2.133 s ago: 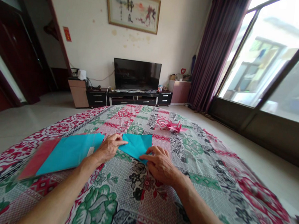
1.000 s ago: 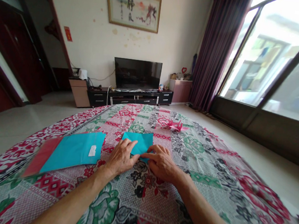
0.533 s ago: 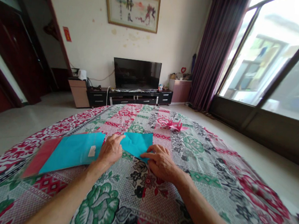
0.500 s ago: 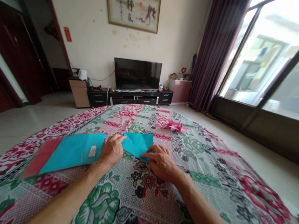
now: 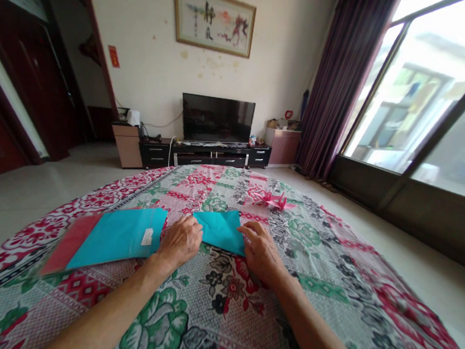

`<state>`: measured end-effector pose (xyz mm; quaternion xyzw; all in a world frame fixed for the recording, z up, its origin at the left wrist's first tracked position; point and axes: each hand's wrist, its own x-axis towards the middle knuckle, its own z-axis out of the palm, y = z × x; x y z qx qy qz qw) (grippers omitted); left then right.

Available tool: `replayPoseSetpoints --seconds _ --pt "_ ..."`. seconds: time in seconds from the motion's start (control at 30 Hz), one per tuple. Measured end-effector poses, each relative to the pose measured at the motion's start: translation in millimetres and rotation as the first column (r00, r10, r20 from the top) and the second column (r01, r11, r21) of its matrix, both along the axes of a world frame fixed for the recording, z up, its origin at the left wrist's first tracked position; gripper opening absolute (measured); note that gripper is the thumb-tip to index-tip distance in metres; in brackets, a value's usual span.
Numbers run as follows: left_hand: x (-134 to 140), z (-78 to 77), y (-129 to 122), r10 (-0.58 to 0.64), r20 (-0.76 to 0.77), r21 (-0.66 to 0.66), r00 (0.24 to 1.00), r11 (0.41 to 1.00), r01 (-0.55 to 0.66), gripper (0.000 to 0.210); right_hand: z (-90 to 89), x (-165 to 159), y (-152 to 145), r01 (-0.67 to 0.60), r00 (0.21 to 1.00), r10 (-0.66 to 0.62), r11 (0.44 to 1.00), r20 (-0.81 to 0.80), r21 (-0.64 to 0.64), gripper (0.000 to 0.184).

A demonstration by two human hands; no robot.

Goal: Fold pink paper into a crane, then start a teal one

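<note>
A folded sheet of blue origami paper lies on the patterned tablecloth between my hands. Curled fingers of my left hand pinch its left edge, with the fingertips partly hidden. At the paper's right edge, my right hand grips with thumb and forefinger. Left of my left hand rests a clear packet of blue and red paper with a small white label. Beyond the sheet stand pink folded paper cranes.
The round table is covered by a floral tablecloth. Past its far edge are a television on a low black cabinet, a purple curtain and a large window.
My right hand has shifted from the sheet's lower front edge to its right edge. My left fingers have curled in at the left edge. The view has tilted slightly.
</note>
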<state>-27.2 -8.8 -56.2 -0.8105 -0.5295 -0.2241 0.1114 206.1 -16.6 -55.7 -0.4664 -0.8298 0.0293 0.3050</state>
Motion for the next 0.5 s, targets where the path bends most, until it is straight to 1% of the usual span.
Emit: replayPoseSetpoints --seconds 0.07,0.13,0.23,0.37,0.5 --pt "3.2 2.5 -3.1 0.018 -0.024 -0.002 1.0 1.0 -0.018 0.027 3.4 -3.3 -2.3 0.048 0.999 -0.048 0.999 -0.008 0.016 0.033" --pt "7.4 5.6 -6.7 0.046 -0.062 -0.018 0.997 0.999 -0.048 0.028 6.3 -8.9 -6.3 0.079 0.997 -0.08 0.996 0.021 0.028 0.026" --pt "13.4 11.2 -12.3 0.07 -0.11 -0.04 0.992 0.996 -0.074 0.028 8.3 -17.6 -12.1 0.087 0.992 -0.092 0.995 0.087 0.056 0.027" --pt "14.6 14.7 -13.3 0.073 -0.091 -0.069 0.993 0.994 -0.079 0.026 7.8 -21.9 -15.8 0.004 0.992 -0.006 1.0 0.126 0.018 0.032" --pt "7.4 9.4 -5.4 0.08 0.009 -0.081 0.997 0.994 -0.079 0.027 8.0 -22.9 -18.2 -0.076 0.992 0.077 0.997 0.099 -0.014 0.039"
